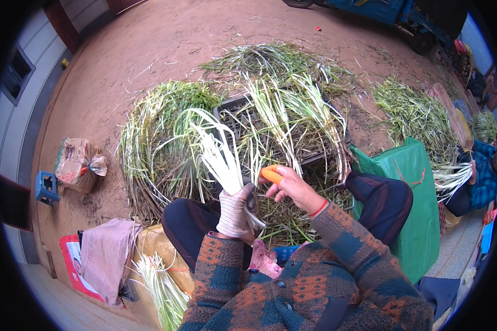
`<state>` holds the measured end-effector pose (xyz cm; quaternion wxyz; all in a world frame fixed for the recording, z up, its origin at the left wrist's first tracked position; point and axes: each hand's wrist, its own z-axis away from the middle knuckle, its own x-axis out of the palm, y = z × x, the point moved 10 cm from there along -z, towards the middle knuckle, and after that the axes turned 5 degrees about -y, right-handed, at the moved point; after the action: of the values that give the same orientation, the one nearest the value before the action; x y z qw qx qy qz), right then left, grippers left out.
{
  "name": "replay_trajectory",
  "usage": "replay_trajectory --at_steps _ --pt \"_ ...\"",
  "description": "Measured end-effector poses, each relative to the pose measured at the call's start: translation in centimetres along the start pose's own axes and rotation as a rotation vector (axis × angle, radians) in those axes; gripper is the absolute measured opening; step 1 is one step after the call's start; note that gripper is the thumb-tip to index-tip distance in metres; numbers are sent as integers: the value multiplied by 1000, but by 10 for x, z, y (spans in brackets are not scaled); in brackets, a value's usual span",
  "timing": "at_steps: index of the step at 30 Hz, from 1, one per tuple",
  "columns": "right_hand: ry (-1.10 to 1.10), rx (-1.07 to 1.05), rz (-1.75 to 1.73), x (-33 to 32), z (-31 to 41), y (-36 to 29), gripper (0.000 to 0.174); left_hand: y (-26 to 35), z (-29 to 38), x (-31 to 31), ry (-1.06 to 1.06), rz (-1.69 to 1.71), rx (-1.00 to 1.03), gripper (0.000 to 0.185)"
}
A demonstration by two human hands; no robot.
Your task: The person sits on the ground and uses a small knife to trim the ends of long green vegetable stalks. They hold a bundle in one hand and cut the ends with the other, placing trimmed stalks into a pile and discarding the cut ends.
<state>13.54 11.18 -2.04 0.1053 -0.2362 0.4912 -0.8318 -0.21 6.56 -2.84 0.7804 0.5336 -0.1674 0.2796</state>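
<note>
My left hand (236, 211), in a striped knit glove with dark fingertips, grips a bunch of pale peeled stalks (221, 159), perhaps blanched chives. Their leafy ends fan up and to the left, and the cut ends stick out below the fist. Just right of it is my right hand (288, 186), with orange finger covers (271, 173) and curled fingers. A thin stalk stands by its fingertips; whether they pinch it is unclear. In front of me, untrimmed bunches (275, 120) lie across a black plastic crate (232, 101).
A big heap of unpeeled stalks (161, 136) rises left of the crate. Pale stalks (161, 285) rest by a yellow sack (159, 244) at lower left. A green woven sack (414, 207) stands by my right knee. Farther right, another person's hand (473, 171) holds pale stalks.
</note>
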Motion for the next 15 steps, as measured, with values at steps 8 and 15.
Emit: replay_trajectory --at_steps 8,15 --pt "34 11 -81 -5 -16 19 18 0 -3 -7 22 -45 23 21" --pt "64 -57 -24 -11 -14 9 20 -1 -1 5 -68 -175 -29 22"
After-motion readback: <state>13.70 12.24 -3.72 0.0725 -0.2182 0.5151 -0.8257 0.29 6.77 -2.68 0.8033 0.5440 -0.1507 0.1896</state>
